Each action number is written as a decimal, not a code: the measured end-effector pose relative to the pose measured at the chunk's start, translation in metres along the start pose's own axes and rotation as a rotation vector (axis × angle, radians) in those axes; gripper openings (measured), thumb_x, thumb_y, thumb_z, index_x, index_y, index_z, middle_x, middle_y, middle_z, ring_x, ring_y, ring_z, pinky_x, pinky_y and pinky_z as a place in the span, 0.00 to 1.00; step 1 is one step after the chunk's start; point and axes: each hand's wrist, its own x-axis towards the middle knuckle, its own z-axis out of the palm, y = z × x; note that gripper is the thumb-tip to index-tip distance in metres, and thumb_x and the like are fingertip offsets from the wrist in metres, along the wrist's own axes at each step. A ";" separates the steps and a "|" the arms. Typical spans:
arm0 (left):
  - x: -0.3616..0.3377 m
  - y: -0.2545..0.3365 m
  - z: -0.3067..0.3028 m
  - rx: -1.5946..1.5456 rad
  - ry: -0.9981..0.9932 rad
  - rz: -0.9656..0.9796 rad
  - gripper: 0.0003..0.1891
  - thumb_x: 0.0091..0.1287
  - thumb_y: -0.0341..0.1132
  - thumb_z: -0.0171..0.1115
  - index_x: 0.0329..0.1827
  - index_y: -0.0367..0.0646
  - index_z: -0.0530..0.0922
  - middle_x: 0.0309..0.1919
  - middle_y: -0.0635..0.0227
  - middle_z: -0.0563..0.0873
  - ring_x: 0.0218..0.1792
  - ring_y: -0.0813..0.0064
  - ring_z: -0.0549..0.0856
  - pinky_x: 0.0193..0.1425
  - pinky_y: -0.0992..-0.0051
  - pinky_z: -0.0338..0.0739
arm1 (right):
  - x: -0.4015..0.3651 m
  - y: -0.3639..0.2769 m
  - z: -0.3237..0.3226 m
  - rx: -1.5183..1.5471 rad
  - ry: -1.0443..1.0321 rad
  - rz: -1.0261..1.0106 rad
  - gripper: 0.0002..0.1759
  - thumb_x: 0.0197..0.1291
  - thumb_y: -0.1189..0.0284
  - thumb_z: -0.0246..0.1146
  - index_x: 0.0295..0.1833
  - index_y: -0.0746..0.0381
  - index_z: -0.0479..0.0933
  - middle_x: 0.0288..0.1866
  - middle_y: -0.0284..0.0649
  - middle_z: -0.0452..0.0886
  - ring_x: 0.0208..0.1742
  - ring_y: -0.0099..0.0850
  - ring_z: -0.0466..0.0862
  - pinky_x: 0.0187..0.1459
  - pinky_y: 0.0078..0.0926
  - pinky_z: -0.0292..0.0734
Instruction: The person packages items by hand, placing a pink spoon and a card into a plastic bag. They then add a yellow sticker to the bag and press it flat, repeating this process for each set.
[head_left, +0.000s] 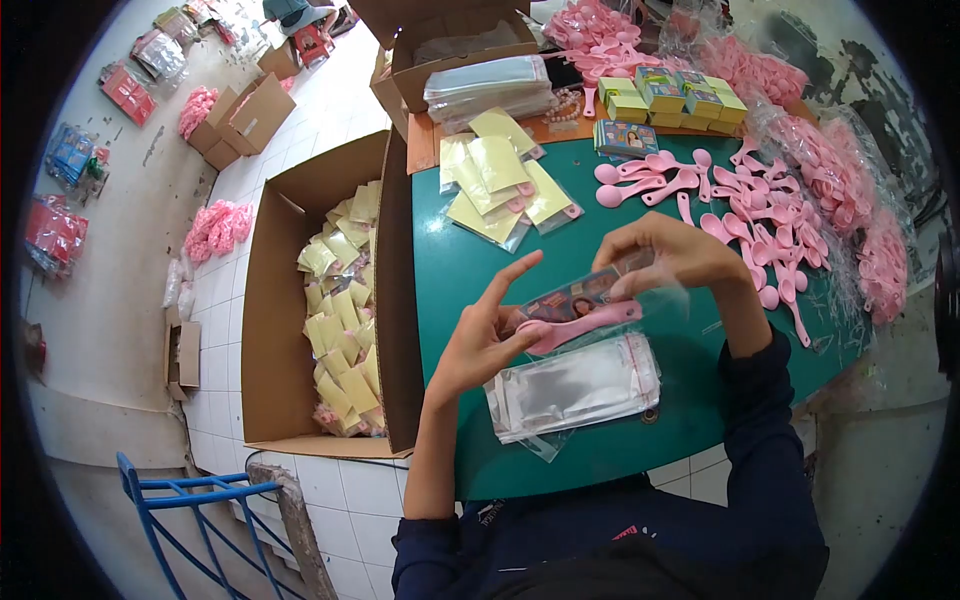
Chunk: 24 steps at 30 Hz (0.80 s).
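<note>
My left hand (pixel 485 335) and my right hand (pixel 668 252) hold one pink plastic spoon (pixel 585 325) together with a printed picture card (pixel 580 297) above the green table (pixel 450 270). The left hand pinches the spoon's bowl end, its index finger raised. At the other end, my right hand's fingers grip the card and a clear sleeve. Just below lies a stack of clear plastic bags (pixel 575 385). Loose pink spoons (pixel 740 215) are spread at the right of the table. Finished yellow-backed packets (pixel 500 180) lie at the table's far left.
An open cardboard box (pixel 270 320) on the floor at left holds several finished packets (pixel 345 310). Small yellow-green boxes (pixel 675 95) and bags of pink spoons (pixel 830 165) line the table's far side. A blue metal frame (pixel 190 515) stands at the lower left.
</note>
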 end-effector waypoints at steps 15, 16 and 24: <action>-0.085 -0.005 0.064 -0.715 -0.043 -0.237 0.31 0.75 0.32 0.35 0.73 0.51 0.27 0.51 0.46 0.79 0.52 0.61 0.82 0.49 0.68 0.81 | -0.054 -0.023 0.089 -0.340 0.075 -0.163 0.21 0.50 0.69 0.68 0.50 0.64 0.74 0.47 0.46 0.77 0.48 0.44 0.78 0.49 0.35 0.73; -0.091 -0.011 0.070 -0.739 -0.029 -0.259 0.31 0.75 0.31 0.35 0.73 0.51 0.27 0.51 0.47 0.79 0.52 0.61 0.82 0.49 0.67 0.81 | -0.059 -0.022 0.100 -0.384 0.084 -0.114 0.20 0.50 0.69 0.68 0.48 0.64 0.74 0.46 0.46 0.76 0.48 0.44 0.77 0.49 0.35 0.73; -0.108 -0.023 0.081 -0.423 0.141 -0.224 0.31 0.74 0.27 0.34 0.73 0.50 0.28 0.50 0.47 0.79 0.49 0.61 0.83 0.46 0.67 0.83 | -0.049 -0.003 0.157 -0.434 0.250 -0.034 0.13 0.52 0.73 0.66 0.42 0.64 0.75 0.40 0.44 0.72 0.45 0.41 0.75 0.45 0.33 0.73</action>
